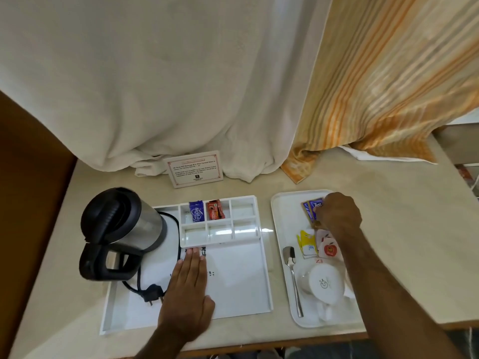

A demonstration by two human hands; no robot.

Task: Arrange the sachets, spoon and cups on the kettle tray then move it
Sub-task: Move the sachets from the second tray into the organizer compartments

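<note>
Beige table [259, 182], curtains behind | trays: 2 | kettle [121, 229]: 1 | spoon [293, 275]: 1 | left hand [189, 294] flat, open | right hand [337, 216] pinching blue sachets [311, 211]

surface: pale cream countertop [388, 216], glossy, wood edge along the front | back: white curtain [155, 86] pooling on the counter | right: orange-striped curtain [401, 73], hem resting on the counter | left: brown wooden panel [31, 164] | against white curtain: small printed notice card [195, 169], upright | light: soft daylight through fabric
</note>
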